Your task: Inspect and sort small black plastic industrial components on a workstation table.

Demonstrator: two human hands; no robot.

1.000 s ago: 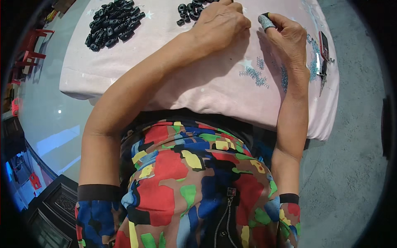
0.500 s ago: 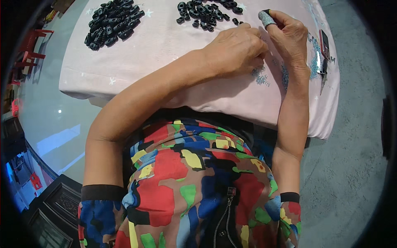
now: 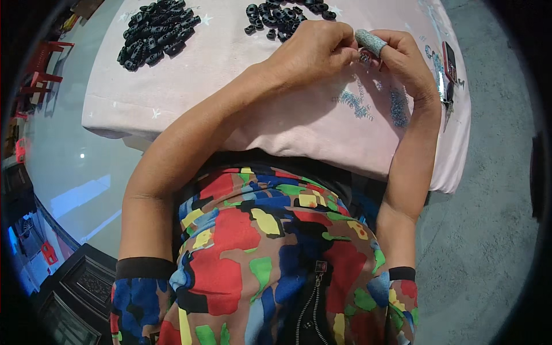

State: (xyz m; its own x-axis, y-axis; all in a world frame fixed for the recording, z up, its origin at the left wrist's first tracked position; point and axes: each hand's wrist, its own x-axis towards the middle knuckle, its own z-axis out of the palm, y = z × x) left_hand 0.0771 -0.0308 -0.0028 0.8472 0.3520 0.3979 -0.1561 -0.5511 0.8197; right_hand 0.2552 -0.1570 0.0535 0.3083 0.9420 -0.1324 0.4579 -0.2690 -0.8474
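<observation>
1. Holding both hands close together above the pink cloth (image 3: 201, 106), past its near edge and between the black pieces and the bluish coils, probably for short reaches to either side.

2. Curling the left hand (image 3: 322, 50) palm-down, with thumb and forefinger brought near each other. Cannot tell from this angle about anything pinched between them, the knuckles and back of the hand covering the spot.

3. Bending the right hand (image 3: 411, 69) inward to face the left, with a grey sleeve (image 3: 371, 42) on one digit, likely the thumb, and perhaps worn against rubbing or pricking. Showing a small glinting piece (image 3: 364, 57) at the fingertips, just beside the left ones; too small to identify, and impossible to tell as gripped by one hand or by both.

4. Lying beyond the left wrist in a looser spread: small black pieces (image 3: 282, 16), perhaps scattered thinly for easy picking one by one.

5. Heaped well apart at far left: longer black pieces (image 3: 158, 37), presumably set there to avoid mixing with the looser lot.

6. Strewn below the fingertips and beside the right wrist: bluish coils (image 3: 398, 108), apparently placed there for the right hand's convenience.

7. Resting near the cloth's right edge: a red-edged device (image 3: 450, 62) and a dark pointed tool (image 3: 448, 103), likely there to leave the middle free.
</observation>
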